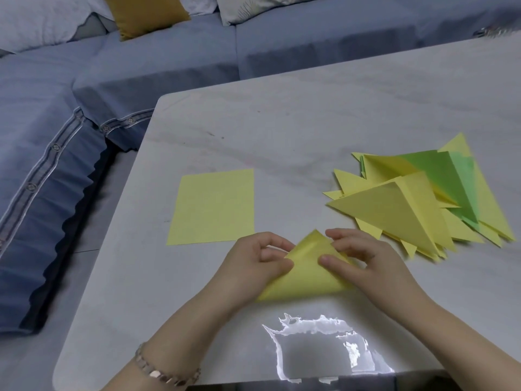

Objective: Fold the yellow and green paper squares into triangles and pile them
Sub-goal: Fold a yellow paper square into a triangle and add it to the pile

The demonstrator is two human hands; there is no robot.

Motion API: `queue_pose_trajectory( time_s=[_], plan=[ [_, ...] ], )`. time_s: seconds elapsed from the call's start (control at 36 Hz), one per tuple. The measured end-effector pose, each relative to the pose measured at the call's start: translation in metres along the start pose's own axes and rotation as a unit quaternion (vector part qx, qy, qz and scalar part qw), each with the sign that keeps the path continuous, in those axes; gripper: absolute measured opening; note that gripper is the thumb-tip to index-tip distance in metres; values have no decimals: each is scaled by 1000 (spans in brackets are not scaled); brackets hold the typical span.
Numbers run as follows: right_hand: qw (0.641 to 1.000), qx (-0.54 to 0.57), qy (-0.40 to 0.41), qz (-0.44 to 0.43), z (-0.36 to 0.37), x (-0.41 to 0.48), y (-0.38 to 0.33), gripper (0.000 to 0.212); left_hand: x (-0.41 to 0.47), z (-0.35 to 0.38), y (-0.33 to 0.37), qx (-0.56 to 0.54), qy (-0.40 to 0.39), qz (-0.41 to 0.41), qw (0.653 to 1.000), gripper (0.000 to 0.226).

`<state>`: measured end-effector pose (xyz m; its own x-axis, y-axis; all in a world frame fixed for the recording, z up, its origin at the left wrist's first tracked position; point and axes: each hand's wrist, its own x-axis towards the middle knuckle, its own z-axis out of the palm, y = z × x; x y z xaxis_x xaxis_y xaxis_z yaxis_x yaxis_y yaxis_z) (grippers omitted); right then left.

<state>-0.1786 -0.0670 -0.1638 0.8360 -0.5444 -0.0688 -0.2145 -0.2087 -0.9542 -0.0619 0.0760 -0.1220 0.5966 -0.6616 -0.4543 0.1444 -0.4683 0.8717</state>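
A yellow paper (306, 275) lies folded into a triangle near the table's front, its tip pointing away from me. My left hand (259, 263) pinches its left edge near the tip. My right hand (363, 261) presses on its right side, thumb flat on the sheet. A flat yellow square (212, 207) rests to the left, just beyond my left hand. At the right sits a loose pile of folded triangles (423, 198), mostly yellow with a few green ones showing.
The light grey table (282, 131) has a rounded left corner and a bright glare patch (321, 348) at its front edge. A blue sofa (84, 94) with a mustard cushion (143, 14) wraps around the left and far side.
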Motion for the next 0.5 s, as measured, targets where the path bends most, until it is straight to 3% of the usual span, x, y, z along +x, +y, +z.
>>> queue_pose_trajectory(
  time_s=[0.17, 0.31, 0.42, 0.5],
  plan=[
    [999, 27, 23, 4, 5, -4, -12, 18, -8, 14, -4, 14, 46, 57, 997, 6],
    [995, 60, 80, 7, 10, -6, -17, 23, -11, 24, -10, 55, 107, 115, 986, 26],
    [993, 87, 75, 25, 8, -9, -19, 36, -11, 27, -13, 18, 149, 107, 983, 25],
    [990, 110, 73, 45, 5, -9, -18, 28, -12, 27, -14, 11, 165, 91, 982, 23]
  ],
)
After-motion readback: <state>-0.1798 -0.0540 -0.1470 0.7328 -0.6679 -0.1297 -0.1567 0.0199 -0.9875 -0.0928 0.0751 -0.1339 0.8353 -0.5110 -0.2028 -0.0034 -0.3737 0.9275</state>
